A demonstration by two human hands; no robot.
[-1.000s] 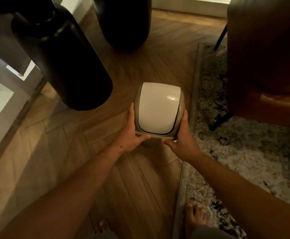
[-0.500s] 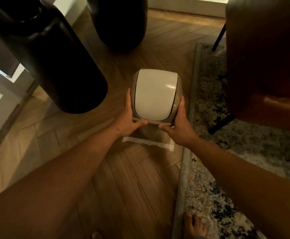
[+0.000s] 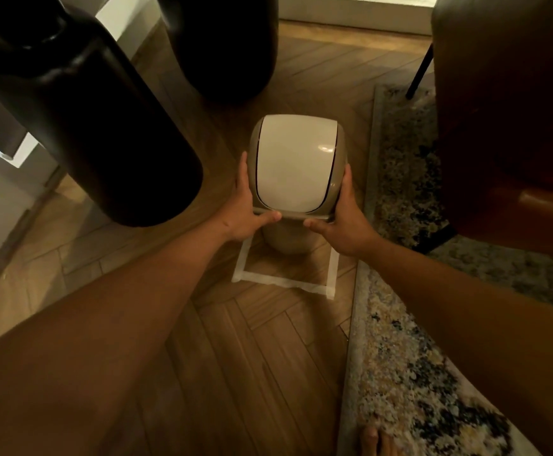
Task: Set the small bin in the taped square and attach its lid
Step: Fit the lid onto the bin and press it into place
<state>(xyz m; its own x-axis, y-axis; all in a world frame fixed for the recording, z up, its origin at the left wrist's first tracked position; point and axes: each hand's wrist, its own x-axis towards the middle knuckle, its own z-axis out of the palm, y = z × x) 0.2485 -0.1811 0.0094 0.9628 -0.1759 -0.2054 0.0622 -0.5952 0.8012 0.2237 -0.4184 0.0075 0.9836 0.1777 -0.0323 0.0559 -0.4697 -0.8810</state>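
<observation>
- Head view: I see the small bin point(image 3: 286, 238) standing on the wooden floor point(image 3: 262, 357), its rounded beige base inside the taped square point(image 3: 283, 282), toward the far side of it.
- The lid point(image 3: 296, 162), a beige frame with a white swing flap, sits over the top of the bin; I cannot tell whether it is fully seated on the body.
- My left hand point(image 3: 245, 209) is clamped on the lid's left side, fingers running up the frame and the thumb pressed under its near edge.
- My right hand point(image 3: 344, 218) grips the lid's right side the same way, thumb along the near edge, close to the left thumb without touching it.
- The near strip and both side strips of the white tape are visible in front of the bin; the far strip is hidden behind it.
- A large dark vase point(image 3: 87, 120) stands to the left, and a second dark vase point(image 3: 222, 44) is farther back.
- A patterned rug point(image 3: 410, 373) lies just beside the tape on the right, with a brown leather chair point(image 3: 512, 110) on it.
- A bare foot point(image 3: 375, 442) shows at the bottom edge.
</observation>
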